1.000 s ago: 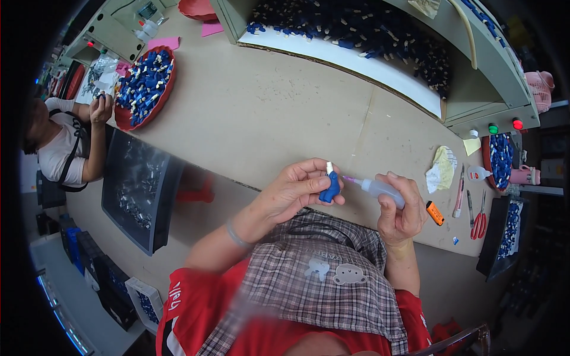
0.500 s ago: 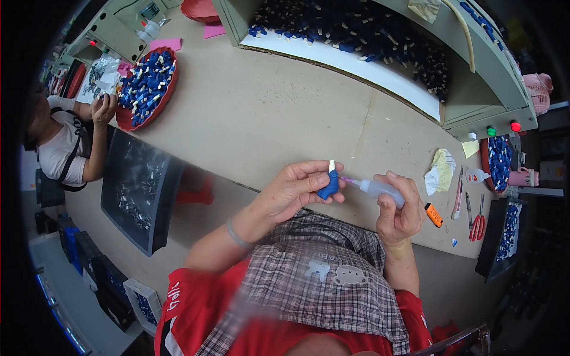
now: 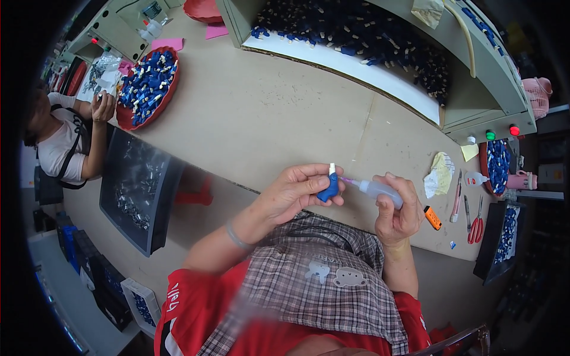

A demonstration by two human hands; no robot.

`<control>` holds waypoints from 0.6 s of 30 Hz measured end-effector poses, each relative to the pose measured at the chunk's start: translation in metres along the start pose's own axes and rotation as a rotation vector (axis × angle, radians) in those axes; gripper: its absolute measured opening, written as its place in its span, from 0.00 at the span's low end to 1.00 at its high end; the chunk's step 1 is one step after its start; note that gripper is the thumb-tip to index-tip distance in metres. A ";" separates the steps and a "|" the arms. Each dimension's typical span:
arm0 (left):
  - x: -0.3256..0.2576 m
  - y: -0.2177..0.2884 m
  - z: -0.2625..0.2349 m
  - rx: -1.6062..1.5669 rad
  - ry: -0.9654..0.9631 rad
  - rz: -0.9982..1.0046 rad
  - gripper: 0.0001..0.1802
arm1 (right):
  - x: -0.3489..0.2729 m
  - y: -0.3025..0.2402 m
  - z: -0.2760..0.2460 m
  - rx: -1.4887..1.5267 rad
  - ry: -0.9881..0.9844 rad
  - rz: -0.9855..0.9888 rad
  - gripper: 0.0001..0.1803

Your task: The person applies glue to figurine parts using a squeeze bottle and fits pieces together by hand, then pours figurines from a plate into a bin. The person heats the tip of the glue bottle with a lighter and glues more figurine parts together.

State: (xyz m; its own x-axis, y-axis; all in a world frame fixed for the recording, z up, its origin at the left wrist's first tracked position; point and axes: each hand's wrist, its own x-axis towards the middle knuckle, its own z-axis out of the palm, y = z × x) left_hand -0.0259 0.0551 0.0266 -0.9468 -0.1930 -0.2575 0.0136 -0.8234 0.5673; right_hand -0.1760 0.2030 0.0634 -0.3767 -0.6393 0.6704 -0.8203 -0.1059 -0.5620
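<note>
Here, left hand (image 3: 295,193) pinching blue part (image 3: 328,190); right hand (image 3: 396,212) squeezing bottle (image 3: 377,190)

Even, bright overhead light falls across the beige worktop (image 3: 261,113), casting only soft shadows. Fisheye distortion bends its far edge and darkens the corners; a blurred patch smears the checked cloth (image 3: 309,291) below.

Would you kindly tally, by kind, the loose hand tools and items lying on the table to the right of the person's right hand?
Crumpled yellow cloth: 1
Orange marker-like item: 1
Red-handled scissors: 1
Slim red-handled tools: 2, the second too small to identify
Small clear bottle: 1
Total: 6
</note>
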 end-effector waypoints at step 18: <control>0.018 -0.005 -0.025 -0.140 -0.057 0.088 0.18 | -0.019 0.037 0.012 0.431 0.181 0.531 0.12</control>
State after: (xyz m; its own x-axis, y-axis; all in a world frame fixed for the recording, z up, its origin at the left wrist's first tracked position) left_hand -0.0353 0.0427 -0.0003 -0.9566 -0.2401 -0.1653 0.1376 -0.8717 0.4703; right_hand -0.1939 0.2018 0.0244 -0.7749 -0.5557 0.3013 -0.2762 -0.1311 -0.9521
